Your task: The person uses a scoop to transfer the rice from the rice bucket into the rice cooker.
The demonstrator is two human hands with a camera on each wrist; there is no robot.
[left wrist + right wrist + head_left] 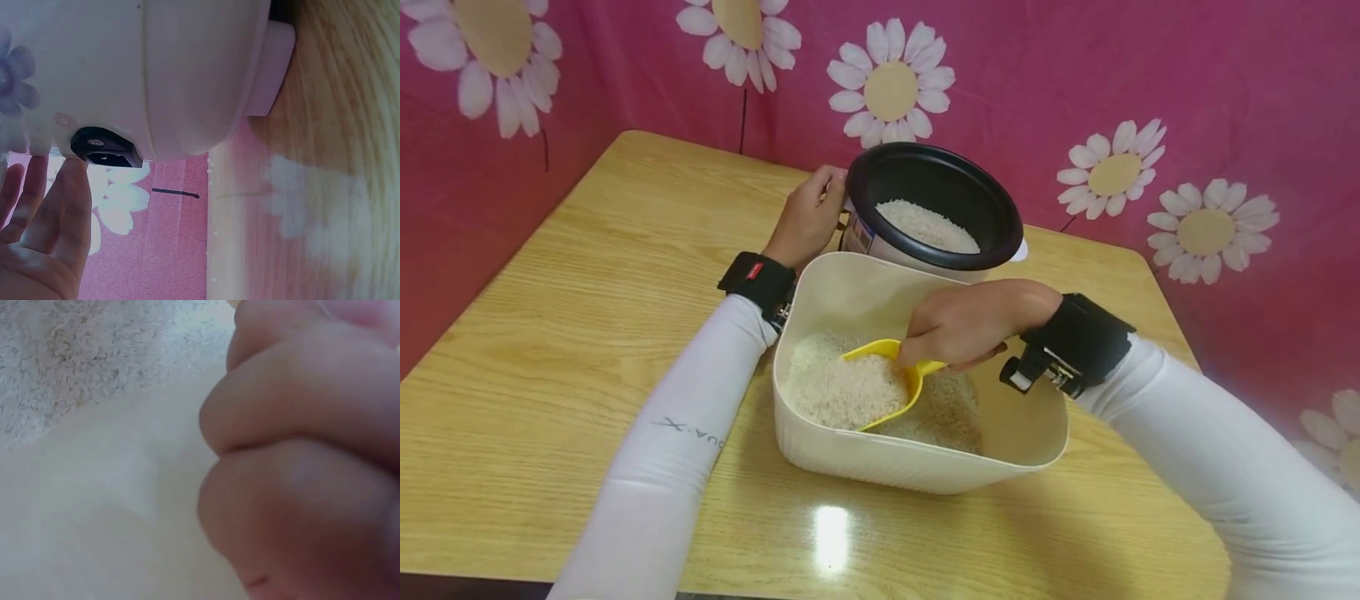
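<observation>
In the head view, my right hand (pixel 973 325) grips the handle of a yellow scoop (pixel 916 385) inside a cream-coloured bin (pixel 880 467). Rice (pixel 857 390) fills the scoop, and more lies in the bin. Behind it stands a white rice cooker (pixel 887 250) with a black inner rim and white rice (pixel 928 225) inside. My left hand (pixel 808 217) rests against the cooker's left side. In the left wrist view its fairly straight fingers (pixel 74 212) touch the cooker's body beside a black power socket (pixel 106 147). The right wrist view shows curled fingers (pixel 300 400); the scoop is mostly hidden there.
Bin and cooker stand close together on a light wooden table (pixel 587 333). A pink cloth with daisies (pixel 1000 75) hangs behind and beside the table. A white side lug (pixel 1020 250) sticks out from the cooker's right.
</observation>
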